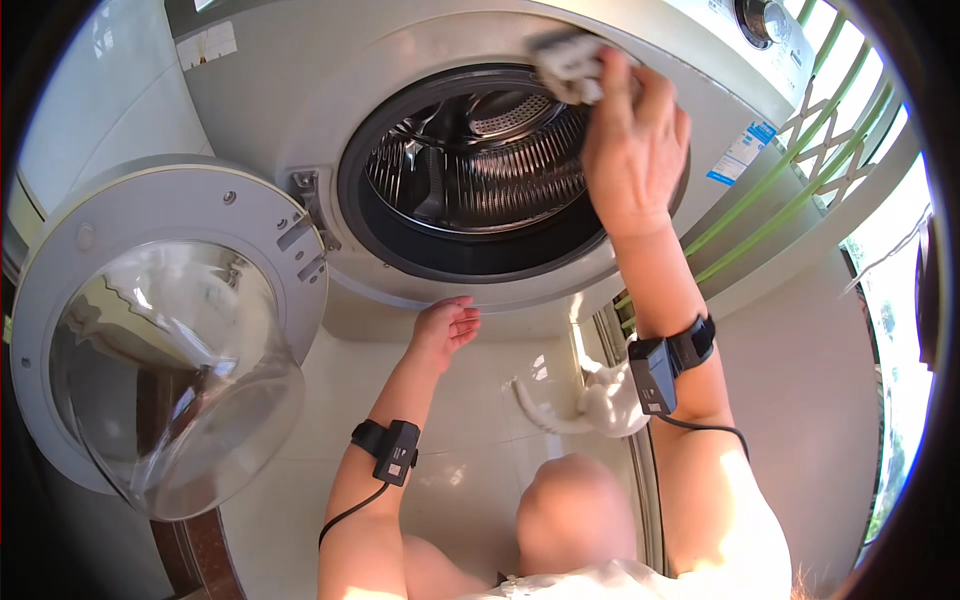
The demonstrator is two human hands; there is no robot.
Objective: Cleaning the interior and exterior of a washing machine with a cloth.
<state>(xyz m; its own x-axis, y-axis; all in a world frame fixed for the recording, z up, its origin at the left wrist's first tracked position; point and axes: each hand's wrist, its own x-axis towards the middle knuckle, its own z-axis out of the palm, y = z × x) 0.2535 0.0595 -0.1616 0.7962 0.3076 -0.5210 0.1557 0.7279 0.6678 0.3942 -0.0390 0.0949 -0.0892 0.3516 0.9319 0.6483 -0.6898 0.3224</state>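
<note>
My right hand (637, 146) grips a bunched white and grey cloth (568, 64), blurred, at the upper right of a front-loading washing machine's round opening. Around that opening runs a dark rubber door gasket (480, 262), and behind it the ribbed, perforated metal drum (510, 169) shows. The washing machine door (300, 330) is swung wide to the left, its clear glass bowl (180, 375) facing up. Just below the opening's lower rim is my left hand (448, 326), holding nothing, with loosely curled fingers; whether it touches the machine I cannot tell.
A white cat (609, 401) is on the tiled floor (465, 480) by my right forearm. Green bars (795, 150) and a window stand at the right. The control knob (761, 22) is at top right. Cabled black devices are strapped to both arms.
</note>
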